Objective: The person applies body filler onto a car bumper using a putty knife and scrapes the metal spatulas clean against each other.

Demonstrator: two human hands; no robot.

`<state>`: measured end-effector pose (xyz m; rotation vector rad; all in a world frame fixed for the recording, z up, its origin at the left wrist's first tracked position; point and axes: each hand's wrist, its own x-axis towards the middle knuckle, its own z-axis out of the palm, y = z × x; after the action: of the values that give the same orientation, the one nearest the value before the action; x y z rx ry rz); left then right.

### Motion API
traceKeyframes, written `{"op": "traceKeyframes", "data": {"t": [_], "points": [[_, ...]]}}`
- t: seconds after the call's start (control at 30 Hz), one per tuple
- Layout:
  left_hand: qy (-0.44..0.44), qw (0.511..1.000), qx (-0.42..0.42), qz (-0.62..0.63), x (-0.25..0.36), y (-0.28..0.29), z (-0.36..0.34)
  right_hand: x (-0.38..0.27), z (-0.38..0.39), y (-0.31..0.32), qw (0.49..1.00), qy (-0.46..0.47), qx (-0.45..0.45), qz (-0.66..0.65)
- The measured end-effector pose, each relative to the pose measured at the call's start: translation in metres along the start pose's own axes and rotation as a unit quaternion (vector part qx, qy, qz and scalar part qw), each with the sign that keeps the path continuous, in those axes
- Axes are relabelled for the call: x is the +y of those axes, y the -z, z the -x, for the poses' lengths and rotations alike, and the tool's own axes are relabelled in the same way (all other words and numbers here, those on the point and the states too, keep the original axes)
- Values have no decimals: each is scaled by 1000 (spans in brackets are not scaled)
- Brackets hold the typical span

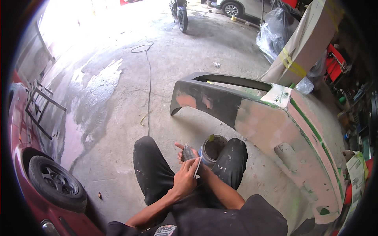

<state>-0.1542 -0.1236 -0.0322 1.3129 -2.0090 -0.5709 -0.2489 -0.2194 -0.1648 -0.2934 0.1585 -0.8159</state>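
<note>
Both of my hands meet above my lap, between my knees. My left hand (186, 175) has its fingers closed on a thin white-edged sheet (197, 166), seen nearly edge-on. Just beyond it, my right hand (180, 152) is curled around a dark grey flat piece (189, 152); its exact kind is unclear. The left hand partly covers the right palm and wrist. Next to them, by my right knee, stands a bucket (203, 151) with a blue outer wall and dark contents. A small yellowish piece (212, 137) sits at its far rim.
A large curved vehicle body panel (258, 118), patched in black, pinkish filler and green, stands ahead and to the right. A red car with a wheel (57, 183) is at left, near a metal stand (41, 104). A cable (149, 94) crosses the concrete floor; a motorcycle (181, 15) stands farther off.
</note>
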Motion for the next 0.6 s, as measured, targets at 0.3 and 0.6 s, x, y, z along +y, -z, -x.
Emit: {"op": "traceKeyframes", "data": {"t": [0.3, 0.6], "points": [[19, 999, -49, -11, 6, -8, 8, -6, -3, 22, 996, -74, -33, -43], [52, 999, 12, 10, 15, -8, 1, -5, 3, 18, 998, -40, -19, -40]]}}
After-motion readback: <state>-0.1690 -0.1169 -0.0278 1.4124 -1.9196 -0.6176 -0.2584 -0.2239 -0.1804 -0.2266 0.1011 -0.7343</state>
